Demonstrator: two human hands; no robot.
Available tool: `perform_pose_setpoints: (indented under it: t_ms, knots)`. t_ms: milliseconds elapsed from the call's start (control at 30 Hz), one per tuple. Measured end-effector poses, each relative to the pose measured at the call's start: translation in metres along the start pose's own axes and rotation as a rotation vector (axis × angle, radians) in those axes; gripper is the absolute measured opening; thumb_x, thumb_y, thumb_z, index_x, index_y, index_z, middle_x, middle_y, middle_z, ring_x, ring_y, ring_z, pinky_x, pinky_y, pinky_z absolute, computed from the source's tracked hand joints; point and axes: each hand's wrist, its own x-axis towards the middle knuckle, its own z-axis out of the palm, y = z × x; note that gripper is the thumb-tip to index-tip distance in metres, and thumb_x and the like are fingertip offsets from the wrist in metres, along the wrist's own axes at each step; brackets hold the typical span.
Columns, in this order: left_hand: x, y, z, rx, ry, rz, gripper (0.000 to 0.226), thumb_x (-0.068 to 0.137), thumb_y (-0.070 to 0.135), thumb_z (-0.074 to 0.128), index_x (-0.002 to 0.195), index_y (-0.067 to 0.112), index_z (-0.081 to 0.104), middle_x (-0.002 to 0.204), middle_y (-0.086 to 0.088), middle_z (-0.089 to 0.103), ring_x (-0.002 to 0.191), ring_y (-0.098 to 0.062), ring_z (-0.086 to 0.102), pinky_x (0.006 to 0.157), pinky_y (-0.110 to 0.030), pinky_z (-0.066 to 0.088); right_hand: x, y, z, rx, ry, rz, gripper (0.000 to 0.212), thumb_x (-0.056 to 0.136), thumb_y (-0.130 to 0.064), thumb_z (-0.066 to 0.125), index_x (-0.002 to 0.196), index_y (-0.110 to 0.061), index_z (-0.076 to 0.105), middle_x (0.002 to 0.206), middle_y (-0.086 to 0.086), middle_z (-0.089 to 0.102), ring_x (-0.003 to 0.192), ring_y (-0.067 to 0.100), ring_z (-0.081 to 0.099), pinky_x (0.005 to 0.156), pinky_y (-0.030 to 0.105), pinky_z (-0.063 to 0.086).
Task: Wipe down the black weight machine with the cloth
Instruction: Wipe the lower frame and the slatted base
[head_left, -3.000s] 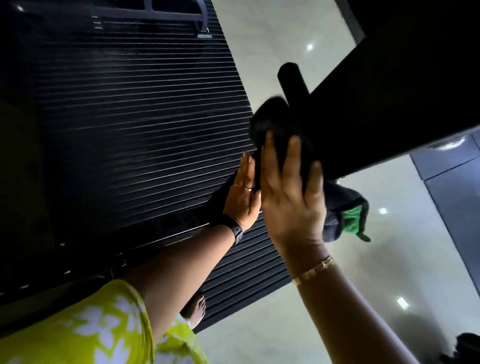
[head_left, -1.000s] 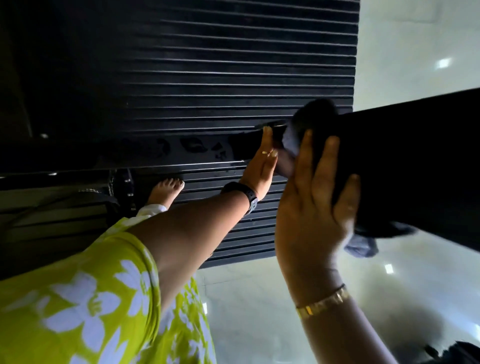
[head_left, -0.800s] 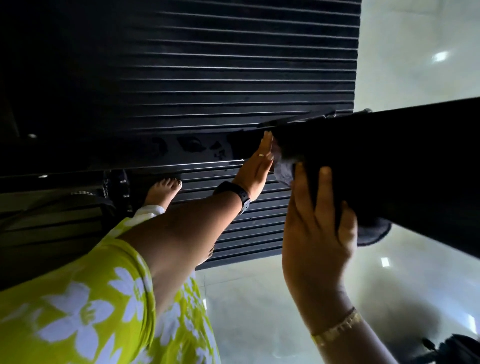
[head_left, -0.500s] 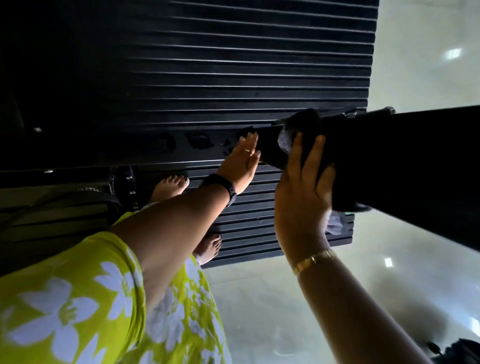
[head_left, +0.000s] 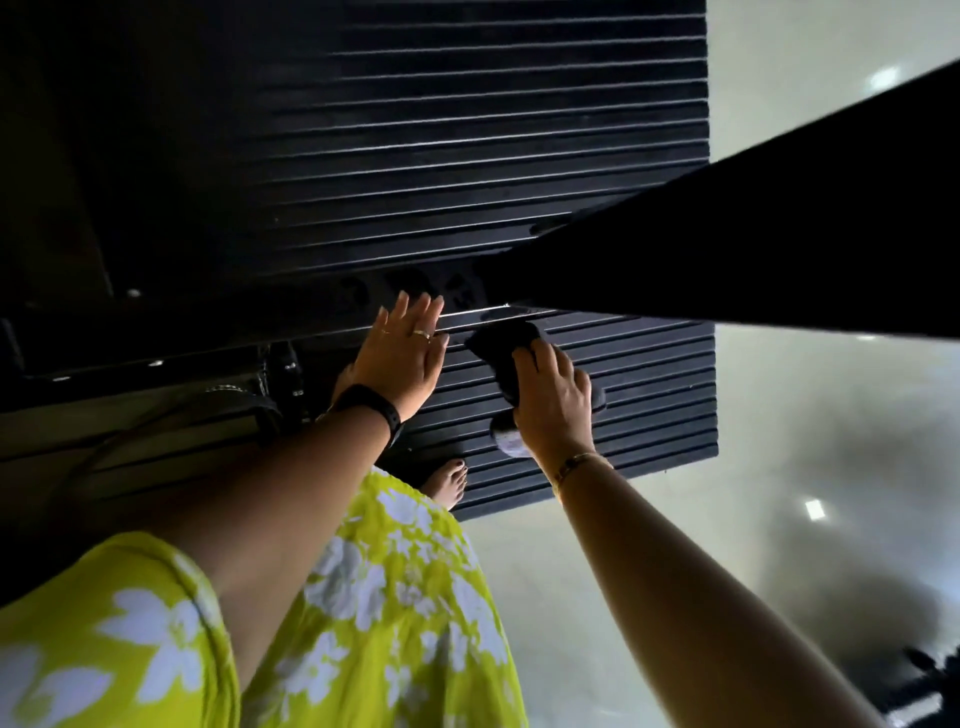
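The right hand (head_left: 553, 408) curls its fingers round the dark cloth (head_left: 496, 348), just under the weight machine (head_left: 753, 249), whose big black beam hides part of the ribbed mat (head_left: 519, 130). The left hand (head_left: 405, 358) is flat, fingers straight, at a black bar (head_left: 208, 322). Below are a bare foot (head_left: 449, 483) and a yellow flowery dress (head_left: 389, 597).

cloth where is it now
Head view, right of centre: the cloth is gripped in the right hand, below the black bar, beside the left hand.

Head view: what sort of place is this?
Probably a gym or workout room: a black weight machine beam, ribbed black mat underfoot, glossy floor reflecting ceiling lights.
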Motion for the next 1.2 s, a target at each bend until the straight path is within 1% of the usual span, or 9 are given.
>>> perform_pose_setpoints:
  t_ms: [133,300,400,567,767,900,1033,1133,1200]
  knots:
    - [-0.024,0.02,-0.015,0.063,0.024,0.077,0.061,0.1,0.039,0.015,0.148,0.007,0.037,0.151,-0.013,0.041,0.144,-0.032,0.028,0.119,-0.045,0.012,-0.038,-0.012,-0.005,0.218,0.13,0.105,0.046,0.069,-0.003,0.071,0.114,-0.002,0.06,0.122,0.017,0.057,0.106,0.039,0.058,0.089,0.049,0.046]
    - [-0.057,0.048,-0.037,0.125,0.07,0.135,0.048,0.106,0.027,0.029,0.151,0.011,0.029,0.156,-0.009,0.031,0.148,-0.026,0.019,0.12,-0.04,0.002,-0.081,-0.025,-0.023,0.326,0.184,0.147,0.037,0.078,-0.009,0.066,0.113,0.0,0.06,0.125,0.019,0.055,0.114,0.039,0.053,0.096,0.048,0.039]
    - [-0.078,0.066,-0.051,0.132,0.106,0.15,0.049,0.105,0.03,0.027,0.148,0.009,0.036,0.152,-0.012,0.039,0.145,-0.029,0.028,0.119,-0.043,0.008,-0.102,-0.029,-0.041,0.413,0.191,0.203,0.032,0.083,-0.01,0.063,0.114,-0.001,0.06,0.127,0.017,0.056,0.119,0.036,0.05,0.1,0.044,0.036]
    - [-0.121,0.112,-0.076,0.05,0.129,0.214,0.064,0.095,0.039,0.017,0.135,0.005,0.055,0.135,-0.018,0.057,0.132,-0.036,0.047,0.114,-0.05,0.022,-0.142,-0.021,-0.083,0.629,0.287,0.241,0.022,0.083,-0.002,0.06,0.105,0.004,0.061,0.106,0.022,0.061,0.097,0.04,0.057,0.086,0.046,0.046]
    - [-0.165,0.184,-0.1,0.017,0.184,0.333,0.062,0.096,0.038,0.02,0.133,0.004,0.056,0.136,-0.017,0.056,0.133,-0.037,0.045,0.115,-0.048,0.02,-0.209,0.003,-0.126,0.62,0.3,0.253,0.024,0.09,-0.005,0.055,0.114,0.0,0.055,0.105,0.022,0.063,0.096,0.039,0.06,0.083,0.046,0.049]
    - [-0.176,0.222,-0.11,0.1,0.201,0.476,0.05,0.096,0.029,0.032,0.123,0.001,0.063,0.124,-0.02,0.063,0.119,-0.041,0.058,0.102,-0.058,0.039,-0.248,0.026,-0.149,0.605,0.364,0.251,0.03,0.087,0.0,0.055,0.117,0.001,0.058,0.111,0.021,0.062,0.101,0.035,0.058,0.083,0.036,0.042]
    - [-0.18,0.269,-0.128,0.174,0.236,0.568,0.045,0.094,0.025,0.036,0.116,0.001,0.067,0.116,-0.019,0.068,0.109,-0.04,0.064,0.092,-0.063,0.044,-0.276,0.056,-0.174,0.574,0.425,0.251,0.038,0.089,-0.002,0.055,0.126,-0.005,0.055,0.116,0.018,0.061,0.104,0.034,0.058,0.086,0.035,0.044]
    - [-0.189,0.304,-0.136,0.192,0.257,0.627,0.051,0.095,0.029,0.031,0.119,0.002,0.066,0.12,-0.017,0.067,0.113,-0.037,0.062,0.099,-0.057,0.042,-0.294,0.075,-0.188,0.539,0.469,0.268,0.046,0.093,-0.005,0.055,0.137,-0.013,0.048,0.123,0.015,0.059,0.104,0.031,0.06,0.086,0.032,0.046]
    - [-0.198,0.33,-0.142,0.173,0.244,0.608,0.06,0.096,0.037,0.021,0.128,0.006,0.061,0.133,-0.015,0.059,0.127,-0.034,0.052,0.112,-0.048,0.03,-0.305,0.085,-0.197,0.534,0.488,0.291,0.049,0.095,-0.007,0.054,0.142,-0.018,0.044,0.126,0.015,0.057,0.103,0.029,0.06,0.086,0.031,0.048]
